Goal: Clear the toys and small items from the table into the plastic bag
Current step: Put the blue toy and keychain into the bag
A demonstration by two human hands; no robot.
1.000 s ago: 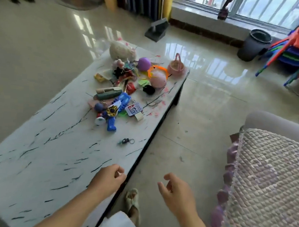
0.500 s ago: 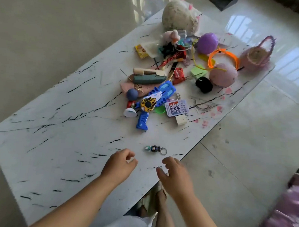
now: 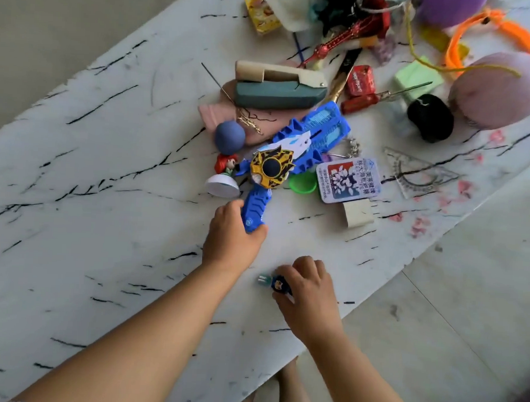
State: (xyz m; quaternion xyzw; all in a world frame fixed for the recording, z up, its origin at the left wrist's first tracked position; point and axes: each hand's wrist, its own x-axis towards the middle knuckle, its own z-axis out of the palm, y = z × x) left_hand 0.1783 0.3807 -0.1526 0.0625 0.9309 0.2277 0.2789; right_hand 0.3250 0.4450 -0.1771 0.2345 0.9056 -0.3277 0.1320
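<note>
The top edge of the view cuts off much of the pile: a purple ball [image 3: 445,8], an orange hoop [image 3: 489,31] and a dark tangle [image 3: 342,8] beside a red toy sword [image 3: 346,41] show only in part, and the tangle is too blurred to name. A pink ball [image 3: 499,89] runs off the right edge. No plastic bag shows anywhere in the view. A clear set square [image 3: 416,174] lies flat near the table's right edge and is hard to make out against the marble.

The left hand [image 3: 231,239] has its fingers curled round the handle of the blue toy gun [image 3: 296,147]; the hand covers the butt of the handle, while the barrel lies on the table [image 3: 91,193] among the other toys, with a yellow and black disc [image 3: 271,167] on its body. The right hand [image 3: 308,288] pinches a small keychain figure [image 3: 277,283] near the table's near edge; its fingers hide the far end of the figure, so any ring there cannot be seen.

Just left of the gun lies a small red-haired doll [image 3: 223,177] on a white base, tipped over, with a blue ball [image 3: 230,137] beside it. A green ring [image 3: 302,184] is partly hidden under the gun and a printed card [image 3: 348,180]. Farther back lie a green and tan wooden block [image 3: 278,86], a red packet [image 3: 360,80], a black lump [image 3: 430,118] and a yellow box [image 3: 262,14].
</note>
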